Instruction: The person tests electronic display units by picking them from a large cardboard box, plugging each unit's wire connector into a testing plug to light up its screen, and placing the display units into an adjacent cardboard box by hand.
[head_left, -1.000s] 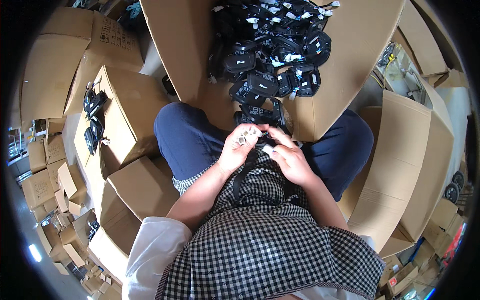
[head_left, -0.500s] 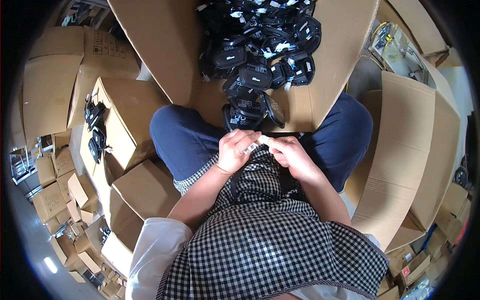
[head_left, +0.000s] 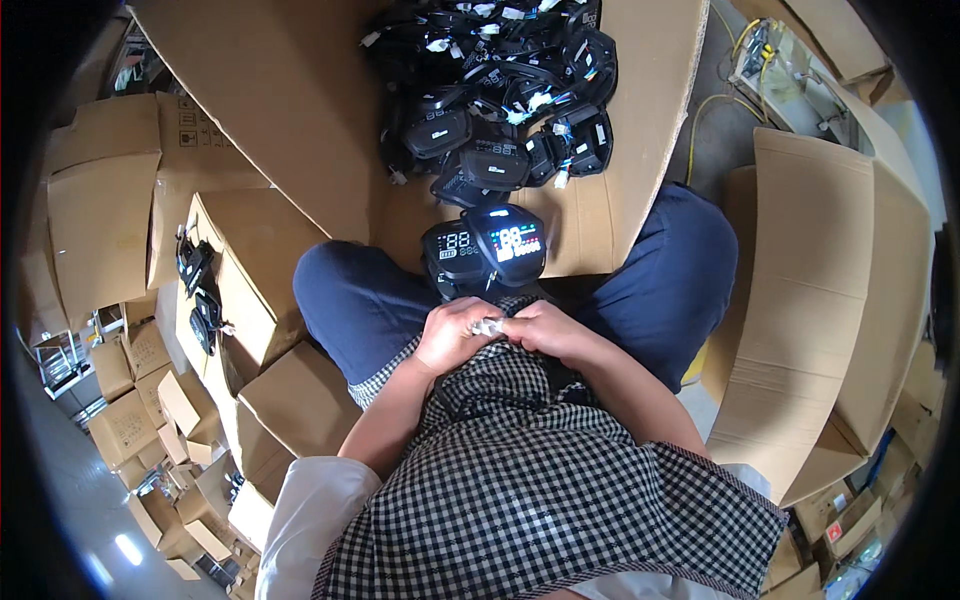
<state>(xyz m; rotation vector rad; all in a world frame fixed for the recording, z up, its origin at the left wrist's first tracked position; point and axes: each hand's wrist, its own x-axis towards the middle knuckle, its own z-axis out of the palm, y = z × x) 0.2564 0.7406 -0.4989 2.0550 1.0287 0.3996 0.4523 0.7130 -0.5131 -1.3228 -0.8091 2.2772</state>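
Head view: the person sits with both hands together above the lap, over a black-and-white checked garment. The left hand and the right hand meet fingertip to fingertip and pinch a small white connector piece between them; both hands are closed on this piece, and its exact shape is too small to tell.

Just beyond the hands, between the knees, two black display units with lit screens stand side by side. The right unit shows a multicoloured lit panel; the left unit shows pale digits. Whether the connector piece is wired to these units cannot be told.

Further away, a pile of black display units with cables and white connectors lies on a large flat sheet of brown cardboard, which extends across the area in front of the knees.

Brown cardboard boxes stand to the person's left. A few more black units lie on one of them. A large open cardboard box stands to the right.
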